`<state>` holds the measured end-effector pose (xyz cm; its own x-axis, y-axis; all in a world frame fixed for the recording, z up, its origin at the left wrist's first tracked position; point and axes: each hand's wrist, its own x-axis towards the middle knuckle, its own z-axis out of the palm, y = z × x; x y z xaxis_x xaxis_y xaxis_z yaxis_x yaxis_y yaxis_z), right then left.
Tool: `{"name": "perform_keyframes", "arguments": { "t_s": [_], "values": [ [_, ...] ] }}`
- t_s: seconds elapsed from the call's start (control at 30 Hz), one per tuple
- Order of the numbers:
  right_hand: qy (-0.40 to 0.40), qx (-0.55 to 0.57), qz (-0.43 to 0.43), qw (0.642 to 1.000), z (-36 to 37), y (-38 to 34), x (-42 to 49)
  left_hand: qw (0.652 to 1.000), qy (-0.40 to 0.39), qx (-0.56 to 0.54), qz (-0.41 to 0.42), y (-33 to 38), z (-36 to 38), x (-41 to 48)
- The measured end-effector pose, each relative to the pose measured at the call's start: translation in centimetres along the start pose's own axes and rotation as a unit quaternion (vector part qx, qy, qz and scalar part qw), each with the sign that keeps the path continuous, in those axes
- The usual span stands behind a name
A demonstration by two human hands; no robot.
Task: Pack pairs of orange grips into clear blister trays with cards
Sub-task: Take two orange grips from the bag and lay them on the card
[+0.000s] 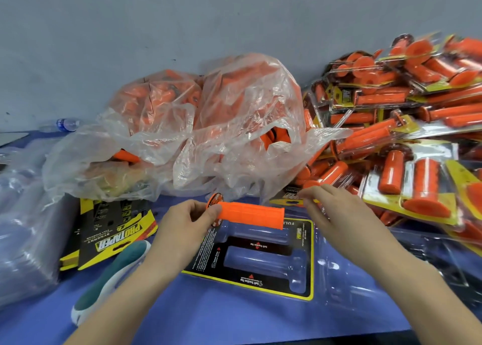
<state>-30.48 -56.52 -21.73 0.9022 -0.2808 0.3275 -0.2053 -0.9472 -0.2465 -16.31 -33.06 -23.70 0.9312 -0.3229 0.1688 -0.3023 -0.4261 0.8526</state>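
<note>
My left hand [189, 221] pinches the flanged end of an orange grip [250, 214] and holds it level just above a clear blister tray [260, 256]. The tray lies on a black and yellow card [307, 287]; both of its long cavities hold nothing. My right hand [331, 209] hovers to the right of the grip's free end, fingers loosely bent, holding nothing. Behind the grip stand two clear plastic bags [234, 125] full of loose orange grips.
A heap of packed blister packs [407, 125] fills the right side. A stack of printed cards [114, 227] lies at the left, a white and green glove [112, 271] beside it. Clear trays [23, 227] pile up at far left, and more clear trays [417, 261] lie at right. A water bottle [66, 124] lies by the wall.
</note>
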Motion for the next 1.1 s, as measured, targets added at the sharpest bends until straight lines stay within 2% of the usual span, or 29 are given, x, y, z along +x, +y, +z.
{"name": "perform_keyframes", "arguments": {
  "t_s": [0.1,0.73,0.9,1.1],
  "values": [
    [-0.046,-0.055,-0.003,0.997,0.6,0.4,0.1,1.000,-0.012,0.028,-0.008,-0.6,0.8,0.2],
    [-0.070,-0.094,-0.051,0.992,2.5,0.6,0.0,0.994,-0.039,0.095,-0.028,-1.6,2.5,0.1],
    [-0.071,-0.097,-0.053,0.991,2.6,0.4,0.0,0.989,-0.035,0.145,0.007,-1.8,2.6,-0.2],
    [-0.058,-0.083,-0.055,0.993,2.5,0.2,-0.2,0.987,0.000,0.156,0.028,-1.2,1.6,0.0]
  ]
}}
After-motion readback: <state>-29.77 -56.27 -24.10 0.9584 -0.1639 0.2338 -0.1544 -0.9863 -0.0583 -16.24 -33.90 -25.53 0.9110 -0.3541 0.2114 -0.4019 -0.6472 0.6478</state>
